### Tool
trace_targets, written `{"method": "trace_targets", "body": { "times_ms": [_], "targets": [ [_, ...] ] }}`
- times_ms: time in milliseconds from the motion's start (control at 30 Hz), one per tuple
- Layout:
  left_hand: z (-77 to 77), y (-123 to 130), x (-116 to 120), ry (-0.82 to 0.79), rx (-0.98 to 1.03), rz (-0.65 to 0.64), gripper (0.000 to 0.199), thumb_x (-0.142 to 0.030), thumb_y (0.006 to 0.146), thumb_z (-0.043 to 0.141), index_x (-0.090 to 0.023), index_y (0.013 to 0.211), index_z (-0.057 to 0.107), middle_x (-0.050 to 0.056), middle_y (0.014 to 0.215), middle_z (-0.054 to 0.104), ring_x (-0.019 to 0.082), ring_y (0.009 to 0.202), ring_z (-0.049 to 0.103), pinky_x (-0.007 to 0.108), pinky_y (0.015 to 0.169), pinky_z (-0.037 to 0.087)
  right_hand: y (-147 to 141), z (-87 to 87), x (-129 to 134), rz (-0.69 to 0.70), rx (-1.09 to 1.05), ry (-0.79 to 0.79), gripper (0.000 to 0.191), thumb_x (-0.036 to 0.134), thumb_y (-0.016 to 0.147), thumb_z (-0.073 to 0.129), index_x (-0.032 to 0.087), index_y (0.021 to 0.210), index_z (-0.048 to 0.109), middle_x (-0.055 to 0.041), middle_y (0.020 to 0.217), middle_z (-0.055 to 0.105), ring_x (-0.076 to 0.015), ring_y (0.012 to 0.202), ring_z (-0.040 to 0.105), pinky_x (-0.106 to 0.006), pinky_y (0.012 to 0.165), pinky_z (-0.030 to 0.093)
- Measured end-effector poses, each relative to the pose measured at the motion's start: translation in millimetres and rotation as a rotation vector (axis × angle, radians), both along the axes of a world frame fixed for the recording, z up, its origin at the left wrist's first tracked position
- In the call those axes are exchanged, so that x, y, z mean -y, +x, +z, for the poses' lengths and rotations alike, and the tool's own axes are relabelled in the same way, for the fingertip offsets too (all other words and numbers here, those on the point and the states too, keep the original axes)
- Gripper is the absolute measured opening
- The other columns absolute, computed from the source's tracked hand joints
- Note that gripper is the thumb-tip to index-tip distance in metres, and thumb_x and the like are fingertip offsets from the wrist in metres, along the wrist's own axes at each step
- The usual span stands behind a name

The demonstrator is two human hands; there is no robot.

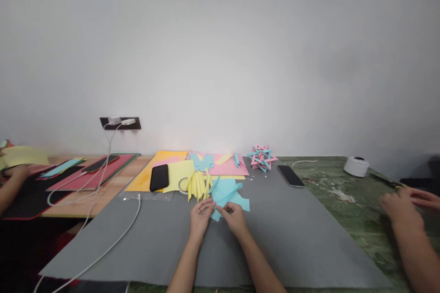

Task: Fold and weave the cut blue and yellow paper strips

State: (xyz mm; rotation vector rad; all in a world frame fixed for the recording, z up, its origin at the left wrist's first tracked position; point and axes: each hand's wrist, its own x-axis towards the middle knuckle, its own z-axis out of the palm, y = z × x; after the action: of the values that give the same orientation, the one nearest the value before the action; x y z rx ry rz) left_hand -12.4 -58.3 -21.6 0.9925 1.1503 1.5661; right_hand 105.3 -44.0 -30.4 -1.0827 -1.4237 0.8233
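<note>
In the head view, the person's left hand [201, 213] and right hand [234, 215] meet over a blue paper piece [225, 196] lying on the grey mat [292, 238] of the counter, each grip pinched shut on an edge of it, just in front of the yellow strips [197, 185] and a black phone [159, 177]. The step in hand looks like folding or creasing the blue piece, with a finished pink-and-blue paper model [261, 158] standing well behind. The next move probably calls for pressing a clean crease with fingertips kept close together.
</note>
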Motion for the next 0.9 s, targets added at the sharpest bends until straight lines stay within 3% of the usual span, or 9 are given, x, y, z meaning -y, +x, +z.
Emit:
{"method": "trace_targets", "body": {
  "times_ms": [200, 500, 733, 900],
  "targets": [
    [-1.2, -0.8, 0.3, 0.013, 0.007, 0.049, 0.034, -0.027, 0.051, 0.067, -0.010, 0.080, 0.062, 0.010, 0.071, 0.067, 0.020, 0.072, 0.061, 0.026, 0.063, 0.048, 2.3, 6.3, 4.8, 0.107, 0.009, -0.027, 0.035, 0.042, 0.064, 0.050, 0.015, 0.042, 0.048, 0.0026, 0.041, 0.046, -0.0089, 0.043, 0.041, -0.019, 0.046, 0.033],
    [-2.9, 2.7, -3.1, 0.028, -0.026, -0.041, 0.046, -0.030, 0.054, 0.065, -0.011, 0.095, 0.055, 0.009, 0.074, 0.066, 0.018, 0.069, 0.061, 0.027, 0.065, 0.047, 4.8, 0.9, 0.8, -0.029, 0.010, 0.057, 0.038, 0.041, 0.065, 0.049, 0.016, 0.038, 0.039, 0.0056, 0.040, 0.032, -0.0068, 0.042, 0.031, -0.018, 0.044, 0.029],
    [-2.7, 2.8, -0.3, 0.024, -0.169, -0.213, 0.031, -0.037, 0.062, 0.056, -0.010, 0.077, 0.062, 0.010, 0.073, 0.066, 0.019, 0.064, 0.061, 0.025, 0.056, 0.045, 5.7, -0.7, -2.9, -0.081, -0.025, 0.054, 0.035, 0.040, 0.064, 0.049, 0.015, 0.041, 0.042, 0.0058, 0.041, 0.032, -0.0073, 0.043, 0.032, -0.018, 0.043, 0.028],
    [-0.6, 2.0, 0.8, 0.005, -0.148, -0.184, 0.030, -0.038, 0.062, 0.056, -0.011, 0.074, 0.062, 0.010, 0.070, 0.067, 0.018, 0.062, 0.061, 0.024, 0.053, 0.044, 2.6, 3.6, 0.4, -0.056, -0.039, 0.046, 0.034, 0.042, 0.064, 0.049, 0.015, 0.043, 0.043, 0.0056, 0.042, 0.034, -0.0080, 0.044, 0.033, -0.019, 0.045, 0.030]
  ]
}}
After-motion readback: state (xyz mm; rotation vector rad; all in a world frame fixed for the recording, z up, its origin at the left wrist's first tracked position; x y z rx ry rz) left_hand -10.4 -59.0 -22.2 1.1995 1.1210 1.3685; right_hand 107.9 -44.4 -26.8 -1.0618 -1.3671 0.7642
